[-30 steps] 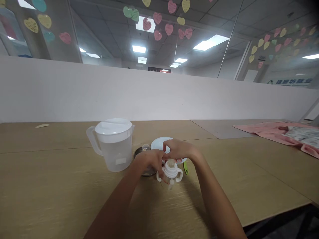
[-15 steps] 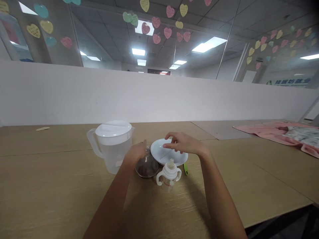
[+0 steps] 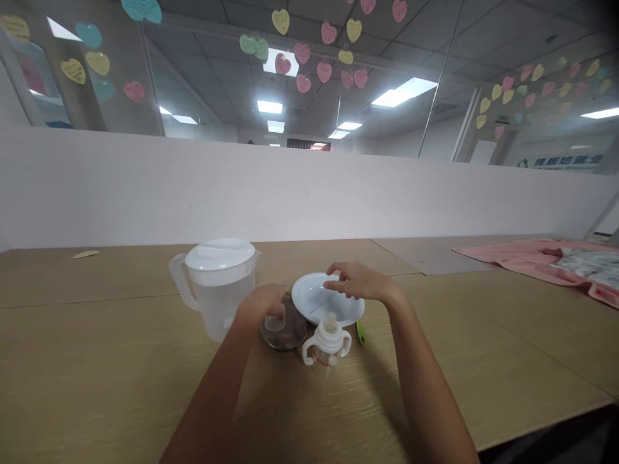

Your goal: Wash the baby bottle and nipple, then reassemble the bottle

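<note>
My left hand (image 3: 264,304) is closed on a small clear cap-like piece (image 3: 275,321), partly hidden by the fingers. That piece is over a dark see-through dish (image 3: 293,335) on the table. My right hand (image 3: 356,281) hovers above a white plate (image 3: 309,296), its fingers curved and apart with nothing in them. A baby bottle (image 3: 329,340) with two white handles and a clear nipple stands upright in front of the plate.
A clear pitcher (image 3: 220,299) with a white lid stands left of my left hand. The green handle (image 3: 361,333) of some utensil shows beside the plate. A pink cloth (image 3: 517,261) lies at the far right, and a low white wall (image 3: 309,193) backs the table.
My left hand has drawn slightly back and lower, bringing the clear piece down over the dark dish. My right hand has barely moved. The whole view has shifted a little.
</note>
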Demonstrator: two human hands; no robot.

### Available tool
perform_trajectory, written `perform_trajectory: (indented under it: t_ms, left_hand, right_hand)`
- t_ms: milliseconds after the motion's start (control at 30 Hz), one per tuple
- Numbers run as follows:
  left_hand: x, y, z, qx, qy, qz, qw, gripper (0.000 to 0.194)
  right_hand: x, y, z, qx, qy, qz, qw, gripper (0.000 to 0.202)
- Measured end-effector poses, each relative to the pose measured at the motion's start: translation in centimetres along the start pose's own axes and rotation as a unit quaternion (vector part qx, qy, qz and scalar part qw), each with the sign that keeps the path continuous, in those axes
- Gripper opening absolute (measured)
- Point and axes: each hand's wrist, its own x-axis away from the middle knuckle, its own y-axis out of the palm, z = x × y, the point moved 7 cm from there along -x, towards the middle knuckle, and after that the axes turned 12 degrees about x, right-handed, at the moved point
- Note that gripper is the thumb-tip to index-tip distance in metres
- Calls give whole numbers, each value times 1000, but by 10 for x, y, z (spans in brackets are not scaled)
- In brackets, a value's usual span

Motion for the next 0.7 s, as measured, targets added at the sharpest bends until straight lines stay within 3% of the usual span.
perform_trajectory:
  t_ms: [67,133,233,300,467,700]
  left_hand:
    - [22,-24,18,15,28,25,999,32]
    - [45,-43,44,70,98,55,991,35]
    - [67,-42,81,125,196,21,972,40]
    - [69,-29,95,120,229,-14,966,37]
    - [55,2,103,68,234,-80,967,32]
    - [50,3,104,90,211,-83,970,31]
  right_hand:
    - [-2,-7,0,-7,-12,44,999,34]
    - [-3,-21,0,-23,-14,136,990,22]
    - [5,-45,5,-71,5,300,951,25]
    - [9,-51,9,-110,13,351,930,28]
    - [9,-51,14,-134,26,355,925,29]
    - [11,-53,8,-121,24,343,931,25]
